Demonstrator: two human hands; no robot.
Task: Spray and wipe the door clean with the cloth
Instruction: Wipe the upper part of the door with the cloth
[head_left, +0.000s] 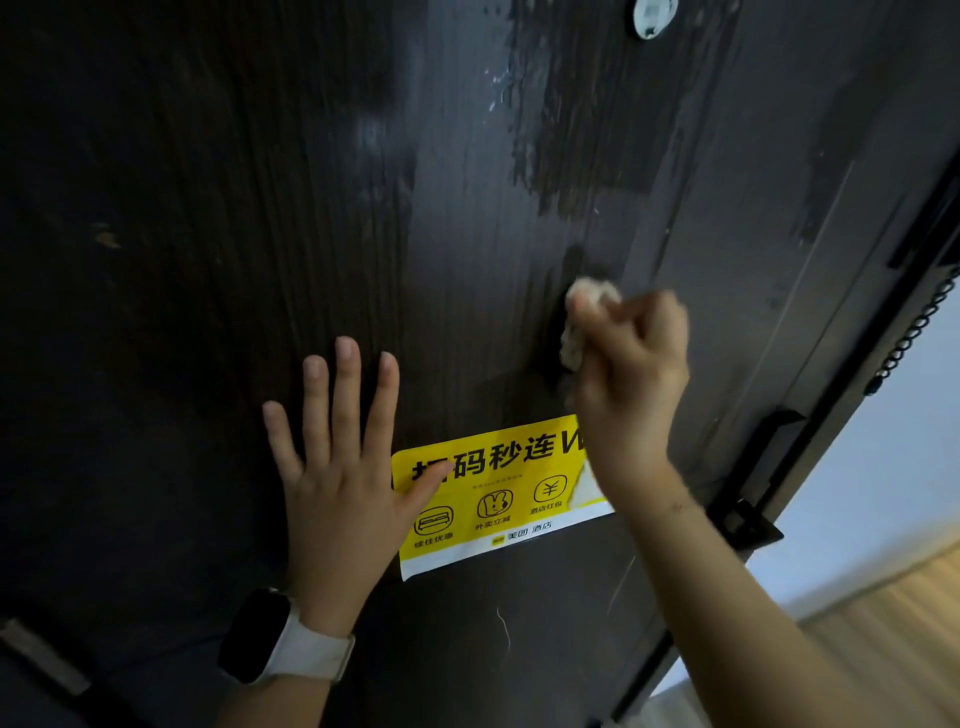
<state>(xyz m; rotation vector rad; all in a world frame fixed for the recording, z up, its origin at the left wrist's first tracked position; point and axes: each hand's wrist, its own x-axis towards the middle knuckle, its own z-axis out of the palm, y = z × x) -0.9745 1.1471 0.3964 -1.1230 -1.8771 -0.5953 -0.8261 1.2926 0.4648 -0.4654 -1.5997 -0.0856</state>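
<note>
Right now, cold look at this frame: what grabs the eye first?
The yellow sticker low on the dark door, its right edge torn. Just above it the right hand presses a balled pale cloth to the wood, while the left hand lies flat beside it, watch on the wrist. Pale smears streak the panel higher up.

Dark wood-grain door (234, 208), surface streaked with pale smears above the right hand (631, 364), which presses a bunched cloth (584, 312) against it. Yellow sticker (498, 499) stuck just below that grip. Left hand (337, 467) lies flat on the door, thumb overlapping the sticker's left edge.
</note>
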